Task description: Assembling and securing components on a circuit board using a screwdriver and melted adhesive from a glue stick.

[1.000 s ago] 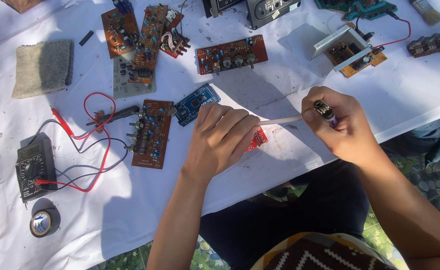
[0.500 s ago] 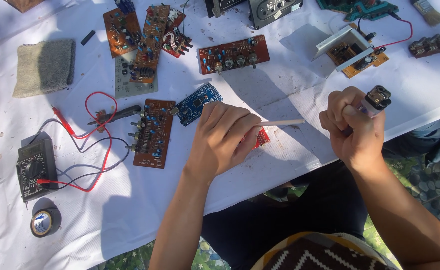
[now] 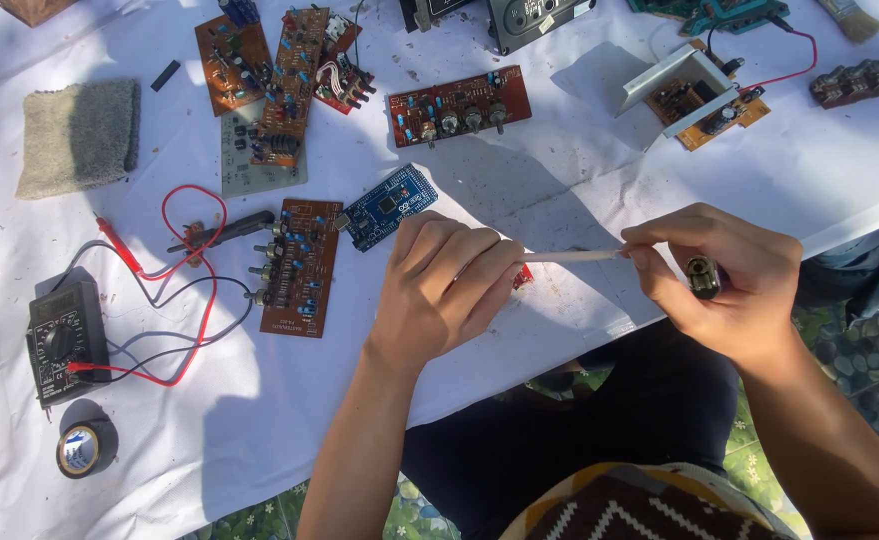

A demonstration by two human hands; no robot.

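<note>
Left edge: tape roll (image 3: 86,449), one, partly in shadow. Meter (image 3: 59,339), one, black, dial up; its red and black leads (image 3: 187,300) loop toward a probe; the tangle is too dense to trace each wire. Grey cloth (image 3: 81,135), one, folded.

Boards, counted: brown board (image 3: 300,265) with a row of knobs on its left edge; blue board (image 3: 389,206) just beside it; a cluster of three or four overlapping boards (image 3: 271,85) at top, edges hidden under one another, so count uncertain; long red board (image 3: 459,106) with four knobs; orange board (image 3: 711,108) beside a white bracket. Top edge cuts off two dark units (image 3: 519,15), a green board and a brush.

Left hand (image 3: 446,283): fingers curled down over the table (image 3: 559,180), covering something small and red; only a corner (image 3: 522,279) shows at the fingertips, identity cannot be told. Whether the hand grips it or merely rests on it is hidden.

White stick (image 3: 571,256): one, thin, level, spanning the gap between the hands above the table's near edge. Its left end disappears under the left fingers; its right end is pinched by the right fingertips.

Right hand (image 3: 724,283): closed, also holding a small dark metal cylinder (image 3: 702,277) in the palm, mostly hidden.

Far right: row of dark parts (image 3: 864,80), cut off.
</note>
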